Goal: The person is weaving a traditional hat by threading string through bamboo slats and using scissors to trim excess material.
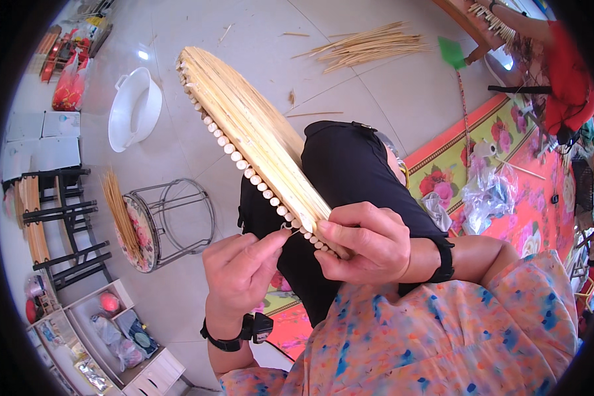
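A long mat of pale sticks (257, 138), laid side by side with their round ends in a row, slants across my lap and rests against my knee. My right hand (369, 241) grips its near end, thumb pressed on the top stick and fingers underneath. My left hand (244, 267) is closed in a pinch beside the stick ends, close to the right thumb. A thin pale strand seems to show at its fingertips, but what they hold is too small to name. A black watch is on my left wrist, a dark band on my right.
Loose sticks (369, 47) lie on the tiled floor ahead. Left are a white basin (135, 109), a round stool (148, 228) bearing more sticks, and a shelf unit (119, 336). A floral mat (435, 178), plastic bag (488, 198) and green dustpan (451, 53) lie right. Another person sits far right.
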Tool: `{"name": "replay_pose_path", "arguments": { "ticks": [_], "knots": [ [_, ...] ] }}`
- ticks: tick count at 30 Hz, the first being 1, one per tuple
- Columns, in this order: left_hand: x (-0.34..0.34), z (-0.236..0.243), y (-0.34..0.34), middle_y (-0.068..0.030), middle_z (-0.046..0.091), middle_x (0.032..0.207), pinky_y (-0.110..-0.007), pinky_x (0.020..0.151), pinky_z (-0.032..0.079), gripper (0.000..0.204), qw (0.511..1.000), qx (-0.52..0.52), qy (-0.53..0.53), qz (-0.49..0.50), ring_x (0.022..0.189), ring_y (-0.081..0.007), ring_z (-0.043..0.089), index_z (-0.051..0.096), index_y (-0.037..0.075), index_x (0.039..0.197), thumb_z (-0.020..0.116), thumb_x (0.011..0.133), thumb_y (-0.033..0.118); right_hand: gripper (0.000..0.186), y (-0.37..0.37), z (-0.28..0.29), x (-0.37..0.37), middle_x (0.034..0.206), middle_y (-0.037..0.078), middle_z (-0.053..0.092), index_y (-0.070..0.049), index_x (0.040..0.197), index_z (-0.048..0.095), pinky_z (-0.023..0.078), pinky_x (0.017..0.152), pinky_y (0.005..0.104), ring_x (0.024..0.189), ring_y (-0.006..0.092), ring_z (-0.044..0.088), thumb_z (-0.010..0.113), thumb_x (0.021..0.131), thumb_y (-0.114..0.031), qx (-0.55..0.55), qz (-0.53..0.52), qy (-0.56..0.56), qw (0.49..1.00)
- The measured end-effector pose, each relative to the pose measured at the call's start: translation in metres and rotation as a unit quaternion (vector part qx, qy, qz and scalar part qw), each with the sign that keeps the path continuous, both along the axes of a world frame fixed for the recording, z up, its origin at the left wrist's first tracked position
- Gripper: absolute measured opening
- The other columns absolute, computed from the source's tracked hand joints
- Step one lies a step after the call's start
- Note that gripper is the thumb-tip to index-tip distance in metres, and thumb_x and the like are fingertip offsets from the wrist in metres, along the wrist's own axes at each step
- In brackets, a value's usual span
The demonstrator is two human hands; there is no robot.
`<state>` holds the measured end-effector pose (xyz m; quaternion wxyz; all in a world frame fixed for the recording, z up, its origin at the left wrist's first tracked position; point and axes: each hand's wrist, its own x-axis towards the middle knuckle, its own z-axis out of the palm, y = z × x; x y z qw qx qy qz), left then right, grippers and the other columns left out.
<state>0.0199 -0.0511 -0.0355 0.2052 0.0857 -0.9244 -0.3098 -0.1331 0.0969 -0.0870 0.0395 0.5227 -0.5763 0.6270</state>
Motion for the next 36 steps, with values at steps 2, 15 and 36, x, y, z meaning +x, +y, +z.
{"name": "replay_pose_path", "arguments": {
  "ticks": [2,15,36],
  "knots": [
    [0.001,-0.001,0.001,-0.0036,0.042,0.056,-0.032,0.042,0.032,0.034,1.000,-0.001,-0.001,0.003,0.044,-0.0183,0.042,0.072,0.006,0.102,0.074,0.070,-0.004,0.038,-0.001,-0.001,0.001,0.087,0.008,0.064,0.001,0.098,0.069,0.052,0.048,0.0262,0.057,0.0159,0.061,0.081,0.062,-0.002,-0.006,0.002,-0.008,1.000],
    [0.002,0.014,0.019,-0.0045,0.053,0.061,-0.027,0.045,0.035,0.013,0.989,0.046,-0.082,0.114,0.048,-0.0140,0.049,0.072,0.005,0.095,0.072,0.083,0.000,0.035,0.000,-0.002,0.001,0.086,0.008,0.064,0.001,0.096,0.070,0.053,0.049,0.0273,0.059,0.0176,0.063,0.079,0.063,-0.001,-0.004,0.006,-0.025,1.000],
    [0.001,0.002,0.021,-0.0051,0.055,0.062,-0.025,0.047,0.036,0.013,0.990,0.080,-0.028,0.115,0.051,-0.0132,0.051,0.071,0.001,0.095,0.072,0.082,-0.002,0.035,0.001,-0.007,-0.004,0.091,0.012,0.064,0.006,0.100,0.067,0.053,0.049,0.0290,0.065,0.0196,0.064,0.077,0.067,-0.003,-0.028,0.042,-0.033,0.998]
  ]
}}
